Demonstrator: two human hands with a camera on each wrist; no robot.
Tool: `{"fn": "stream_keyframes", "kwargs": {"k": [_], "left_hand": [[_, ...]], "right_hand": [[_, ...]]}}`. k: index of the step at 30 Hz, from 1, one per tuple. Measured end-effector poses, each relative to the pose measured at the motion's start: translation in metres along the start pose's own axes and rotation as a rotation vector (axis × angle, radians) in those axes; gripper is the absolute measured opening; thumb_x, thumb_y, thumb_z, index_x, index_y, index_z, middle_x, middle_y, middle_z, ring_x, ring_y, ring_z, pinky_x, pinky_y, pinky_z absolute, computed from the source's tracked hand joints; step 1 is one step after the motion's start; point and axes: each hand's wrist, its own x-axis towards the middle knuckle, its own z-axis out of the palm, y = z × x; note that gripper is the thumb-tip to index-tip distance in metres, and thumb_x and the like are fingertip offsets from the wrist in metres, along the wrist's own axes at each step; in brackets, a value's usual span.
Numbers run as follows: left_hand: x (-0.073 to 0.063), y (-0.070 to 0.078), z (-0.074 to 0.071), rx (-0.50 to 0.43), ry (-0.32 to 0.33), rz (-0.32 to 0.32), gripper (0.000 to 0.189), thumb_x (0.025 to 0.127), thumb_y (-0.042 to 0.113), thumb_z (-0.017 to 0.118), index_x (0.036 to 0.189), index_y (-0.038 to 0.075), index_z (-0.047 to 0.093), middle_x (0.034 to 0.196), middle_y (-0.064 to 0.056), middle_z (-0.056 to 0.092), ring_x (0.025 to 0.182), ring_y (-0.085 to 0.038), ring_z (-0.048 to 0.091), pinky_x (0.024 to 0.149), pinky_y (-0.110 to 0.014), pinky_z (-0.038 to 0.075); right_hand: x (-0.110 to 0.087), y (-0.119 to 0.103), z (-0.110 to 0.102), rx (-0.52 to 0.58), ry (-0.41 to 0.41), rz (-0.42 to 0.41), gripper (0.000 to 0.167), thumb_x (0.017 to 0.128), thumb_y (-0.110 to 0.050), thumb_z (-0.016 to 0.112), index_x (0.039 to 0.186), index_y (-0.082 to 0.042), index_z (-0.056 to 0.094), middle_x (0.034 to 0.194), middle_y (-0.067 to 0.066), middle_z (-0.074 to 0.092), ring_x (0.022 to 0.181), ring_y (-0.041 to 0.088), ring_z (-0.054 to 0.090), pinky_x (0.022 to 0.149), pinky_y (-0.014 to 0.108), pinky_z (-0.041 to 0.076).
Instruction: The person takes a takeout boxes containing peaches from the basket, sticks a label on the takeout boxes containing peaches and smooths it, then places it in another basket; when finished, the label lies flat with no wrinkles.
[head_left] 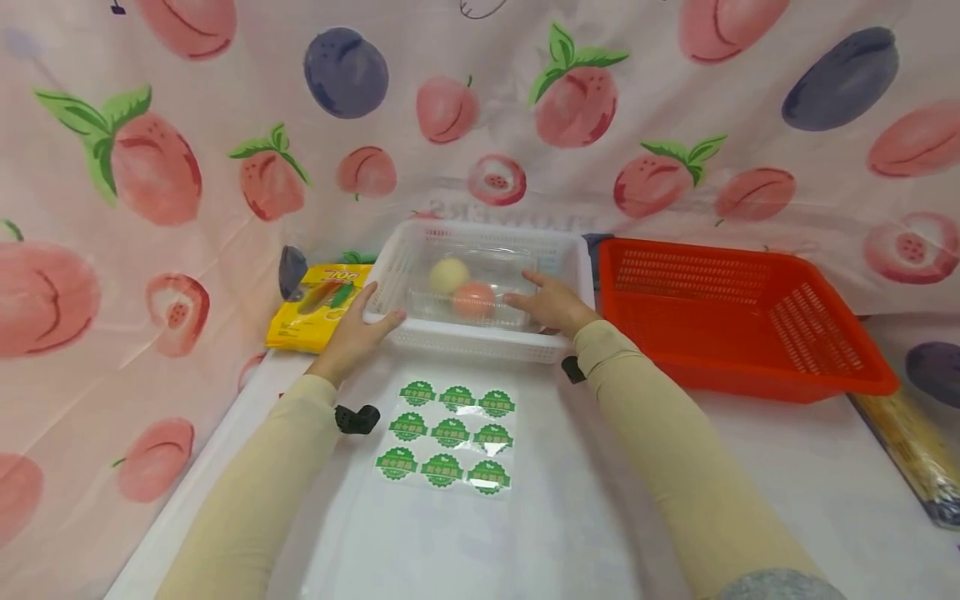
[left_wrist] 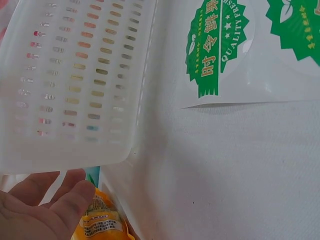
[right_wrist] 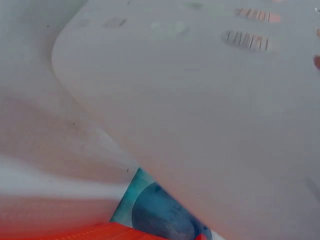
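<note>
A white perforated basket [head_left: 480, 337] stands mid-table. Inside it is a clear plastic box [head_left: 517, 262]; a pale yellow round fruit [head_left: 448, 275] and a reddish round fruit [head_left: 474, 301] show through the plastic. My left hand [head_left: 356, 329] is at the basket's front left corner, thumb spread along the front and fingers by the left side. In the left wrist view, that hand [left_wrist: 50, 207] lies just past the basket's end wall. Over the right rim reaches my right hand [head_left: 553, 304], fingers extended above the box's right end. The right wrist view shows only the basket's outer wall [right_wrist: 165, 115], the hand hidden.
A red basket [head_left: 705, 325] stands close on the right, with a packet of thin sticks [head_left: 911, 446] beyond it. Left of the white basket lies a yellow packet [head_left: 300, 325]. A sheet of green round stickers [head_left: 450, 433] lies in front. Fruit-printed cloth [head_left: 480, 108] hangs behind.
</note>
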Motion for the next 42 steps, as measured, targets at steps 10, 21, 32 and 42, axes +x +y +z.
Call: {"fn": "stream_keyframes", "kwargs": {"k": [10, 21, 32, 42], "left_hand": [[0.002, 0.007, 0.007, 0.002, -0.012, 0.02, 0.097, 0.089, 0.067, 0.06, 0.162, 0.033, 0.006, 0.167, -0.013, 0.009, 0.149, -0.041, 0.013, 0.113, -0.068, 0.015], [0.001, 0.007, 0.008, 0.004, -0.016, 0.02, 0.096, 0.091, 0.064, 0.06, 0.162, 0.032, 0.004, 0.166, -0.014, 0.011, 0.148, -0.042, 0.016, 0.113, -0.068, 0.014], [-0.001, 0.006, 0.003, 0.008, -0.01, 0.029, 0.1, 0.089, 0.069, 0.059, 0.162, 0.032, 0.002, 0.166, -0.015, 0.012, 0.146, -0.042, 0.02, 0.114, -0.067, 0.015], [-0.003, 0.003, -0.001, 0.005, -0.018, 0.01, 0.104, 0.086, 0.073, 0.058, 0.162, 0.031, 0.001, 0.167, -0.013, 0.006, 0.148, -0.043, 0.015, 0.113, -0.069, 0.015]], "right_hand": [[-0.004, 0.008, -0.005, 0.155, -0.003, 0.016, 0.073, 0.1, -0.046, 0.057, 0.161, -0.027, 0.021, 0.118, 0.017, 0.052, 0.071, 0.024, 0.055, 0.07, 0.031, 0.054], [-0.02, 0.004, -0.018, 0.255, 0.049, -0.072, 0.065, 0.103, -0.032, 0.056, 0.159, -0.022, 0.024, 0.122, 0.02, 0.055, 0.058, 0.022, 0.056, 0.066, 0.036, 0.06], [-0.045, -0.008, -0.038, 0.326, 0.19, -0.163, 0.06, 0.103, -0.024, 0.056, 0.157, -0.024, 0.031, 0.125, 0.022, 0.057, 0.046, 0.017, 0.049, 0.058, 0.037, 0.06], [-0.071, -0.008, -0.056, 0.389, 0.21, -0.219, 0.06, 0.102, -0.022, 0.056, 0.157, -0.022, 0.031, 0.114, 0.024, 0.052, 0.055, 0.018, 0.055, 0.058, 0.037, 0.06]]}}
